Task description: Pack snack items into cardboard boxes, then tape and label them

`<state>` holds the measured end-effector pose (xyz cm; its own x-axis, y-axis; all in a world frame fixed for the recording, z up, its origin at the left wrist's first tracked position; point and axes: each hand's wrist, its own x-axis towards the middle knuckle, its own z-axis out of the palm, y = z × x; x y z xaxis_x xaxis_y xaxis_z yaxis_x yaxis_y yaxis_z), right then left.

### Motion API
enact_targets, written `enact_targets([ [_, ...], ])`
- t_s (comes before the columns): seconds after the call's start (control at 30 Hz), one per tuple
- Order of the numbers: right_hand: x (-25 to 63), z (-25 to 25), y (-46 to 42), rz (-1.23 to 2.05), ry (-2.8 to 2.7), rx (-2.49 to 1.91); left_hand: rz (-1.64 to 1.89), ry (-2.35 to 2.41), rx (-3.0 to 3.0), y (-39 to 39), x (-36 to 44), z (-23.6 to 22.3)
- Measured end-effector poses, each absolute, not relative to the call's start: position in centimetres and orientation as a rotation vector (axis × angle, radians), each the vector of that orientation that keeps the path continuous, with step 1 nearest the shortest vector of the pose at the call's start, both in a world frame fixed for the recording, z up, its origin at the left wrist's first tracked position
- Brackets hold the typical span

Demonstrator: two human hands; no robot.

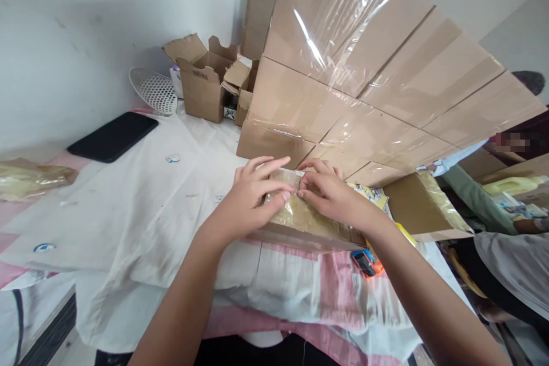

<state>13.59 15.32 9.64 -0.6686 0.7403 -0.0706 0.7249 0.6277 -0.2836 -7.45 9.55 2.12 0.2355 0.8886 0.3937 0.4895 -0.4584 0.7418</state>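
Note:
A small cardboard box with shiny clear tape across its top lies on the cloth in front of me. My left hand rests over the box's left part, its fingers stretched out and apart. On the tape near the middle of the top is my right hand. Its fingers are bent, with thumb and forefinger drawn close together at the tape. Whatever may be between those fingertips is too small to make out. Beside the box's right corner sits a blue and orange tape dispenser-like object.
Behind the box rises a tall stack of film-wrapped cartons. Opened boxes, a white mesh basket and a black tablet-like slab lie to the left. At right stand an open carton and a person in grey.

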Motion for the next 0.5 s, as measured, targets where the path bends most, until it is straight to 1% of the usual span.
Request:
enact_targets([
  [0.07,13.6,9.6,15.1,0.408,-2.803,-1.268,1.097,1.215,2.159,8.9,-6.7,2.5],
  [0.17,13.6,9.6,15.4,0.298,-2.824,-1.350,1.038,1.269,2.286,8.1,-5.6,2.8],
  [0.27,13.6,9.9,16.6,0.054,-2.740,-1.578,1.034,1.337,2.332,7.7,-5.1,2.8],
  [0.33,14.4,10.1,18.0,-0.175,-2.576,-1.677,1.040,1.346,2.354,7.4,-4.9,2.8],
  [0.4,16.5,10.2,19.5,-0.379,-2.362,-1.679,1.040,1.356,2.389,7.1,-4.7,2.8],
  [0.43,18.3,10.1,20.3,-0.430,-2.252,-1.680,1.037,1.359,2.416,6.8,-4.5,2.8],
  [0.47,20.5,10.0,20.9,-0.429,-2.164,-1.695,1.036,1.366,2.446,6.5,-4.3,2.8],
  [0.5,23.2,9.7,21.4,-0.357,-2.107,-1.733,1.039,1.380,2.475,6.2,-4.1,2.8],
])
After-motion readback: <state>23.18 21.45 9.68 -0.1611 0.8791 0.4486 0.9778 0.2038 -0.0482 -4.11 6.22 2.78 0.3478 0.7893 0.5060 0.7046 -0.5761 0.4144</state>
